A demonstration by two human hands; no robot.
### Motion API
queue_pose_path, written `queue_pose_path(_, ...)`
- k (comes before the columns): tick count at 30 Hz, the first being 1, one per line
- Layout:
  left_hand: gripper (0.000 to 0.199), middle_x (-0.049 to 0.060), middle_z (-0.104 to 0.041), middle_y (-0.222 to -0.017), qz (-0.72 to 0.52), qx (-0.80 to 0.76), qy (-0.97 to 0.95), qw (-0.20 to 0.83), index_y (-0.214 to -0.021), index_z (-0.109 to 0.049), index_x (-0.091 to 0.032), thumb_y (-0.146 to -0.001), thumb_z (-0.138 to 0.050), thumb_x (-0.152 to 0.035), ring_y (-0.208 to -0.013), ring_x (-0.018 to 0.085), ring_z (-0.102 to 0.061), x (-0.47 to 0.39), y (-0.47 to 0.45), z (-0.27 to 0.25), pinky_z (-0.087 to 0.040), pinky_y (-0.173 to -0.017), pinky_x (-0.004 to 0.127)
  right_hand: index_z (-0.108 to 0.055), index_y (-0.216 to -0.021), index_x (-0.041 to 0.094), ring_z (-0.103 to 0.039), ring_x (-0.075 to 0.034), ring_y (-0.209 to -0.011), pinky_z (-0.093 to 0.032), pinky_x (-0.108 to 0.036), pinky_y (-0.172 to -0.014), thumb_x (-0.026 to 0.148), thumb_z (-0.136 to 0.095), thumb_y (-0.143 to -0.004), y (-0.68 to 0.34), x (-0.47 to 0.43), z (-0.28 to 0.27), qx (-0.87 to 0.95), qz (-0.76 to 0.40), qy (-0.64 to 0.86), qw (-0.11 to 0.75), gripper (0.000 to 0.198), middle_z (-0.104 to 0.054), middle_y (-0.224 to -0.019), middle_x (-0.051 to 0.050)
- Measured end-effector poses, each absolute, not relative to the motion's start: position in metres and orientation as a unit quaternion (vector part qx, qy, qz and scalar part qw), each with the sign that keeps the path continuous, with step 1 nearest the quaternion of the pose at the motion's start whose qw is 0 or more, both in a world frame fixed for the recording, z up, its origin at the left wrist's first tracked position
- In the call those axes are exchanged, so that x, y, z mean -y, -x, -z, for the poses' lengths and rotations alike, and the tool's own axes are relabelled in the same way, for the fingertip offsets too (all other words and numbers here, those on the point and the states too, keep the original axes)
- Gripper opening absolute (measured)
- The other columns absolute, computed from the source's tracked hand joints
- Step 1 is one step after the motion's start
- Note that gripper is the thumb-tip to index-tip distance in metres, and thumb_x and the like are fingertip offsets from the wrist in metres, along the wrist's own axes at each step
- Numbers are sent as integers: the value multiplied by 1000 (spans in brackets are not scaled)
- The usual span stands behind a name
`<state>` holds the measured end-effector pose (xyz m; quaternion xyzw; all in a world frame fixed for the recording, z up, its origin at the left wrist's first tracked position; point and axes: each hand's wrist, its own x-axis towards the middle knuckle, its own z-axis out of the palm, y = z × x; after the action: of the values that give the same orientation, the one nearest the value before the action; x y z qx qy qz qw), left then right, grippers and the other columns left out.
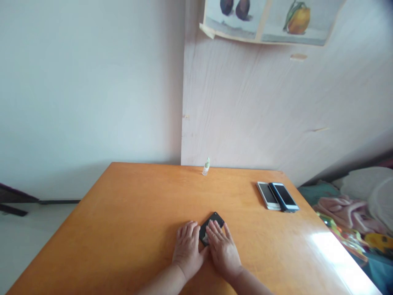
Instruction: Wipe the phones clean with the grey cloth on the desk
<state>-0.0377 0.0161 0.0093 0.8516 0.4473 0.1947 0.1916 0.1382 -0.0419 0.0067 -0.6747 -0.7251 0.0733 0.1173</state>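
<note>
Behind everything stands a pale wall (92, 90), and an orange-brown wooden worktop (138, 209) runs up towards it. A painted sheet (264, 24) of fruit hangs high on the wall, its lower left corner curling loose. Past the right edge of the worktop lies a heap of cloth and coloured oddments (353, 213).

The left hand (188, 250) lies at the left side of a black phone-like slab, its fingers stretched out and close together; whether they grip the edge, I cannot tell. The right hand (223, 252) lies over the slab, fingers extended, not curled round it.

At the far right sit a blue-cased phone (285, 196) and a white phone (268, 195), side by side, well apart from the hands. The black slab (205, 228) rests slantwise on the worktop, near its front. A small bottle (206, 167) stands upright near the back edge. Smallest is a pale patch (205, 236) on the slab, partly hidden by the right fingers.

Uneven pressure from the right hand could make the slab skid or turn on the smooth-looking wood, especially if the left hand only touches it lightly.
</note>
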Motion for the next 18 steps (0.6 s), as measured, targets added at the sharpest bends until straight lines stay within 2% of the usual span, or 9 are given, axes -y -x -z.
queue_pose_path(4, 48, 9, -57, -128, -193, -448, -850, 200, -119, -56, -22, -75, -68, -38, -125, 29, -47, -16, 37, -7, -32, -109, 46, -50, -144, 23, -37, -24, -142, -10, -55, -121, 20, -37, -98, -144, 33, -11, 729, -77, 674, 95, 48, -46, -150, -7)
queue_pose_path(7, 52, 9, -57, -128, -195, -448, -848, 205, -120, -55, -21, -74, -69, -41, -125, 30, -46, -16, 37, -6, -31, -109, 46, -51, -143, 16, -38, -26, -142, -16, -57, -120, 19, -33, -99, -147, 19, -14, 668, -51, 738, 73, 47, -49, -147, -11)
queue_pose_path(13, 41, 9, -56, -128, -200, -438, -849, 217, -114, -57, -24, -77, -65, -39, -125, 29, -46, -16, 38, -4, -30, -109, 45, -52, -143, 23, -39, -22, -142, -27, -44, -119, 19, -40, -96, -124, 30, -6, 747, -79, 655, 85, 49, -47, -150, -7)
queue_pose_path(18, 49, 11, -55, -128, -203, -441, -846, 220, -117, -55, -24, -75, -67, -47, -124, 31, -46, -17, 38, -6, -32, -107, 49, -52, -142, 20, -39, -23, -141, -24, -52, -119, 19, -33, -99, -137, 9, -20, 690, -63, 720, 42, 48, -50, -147, -10)
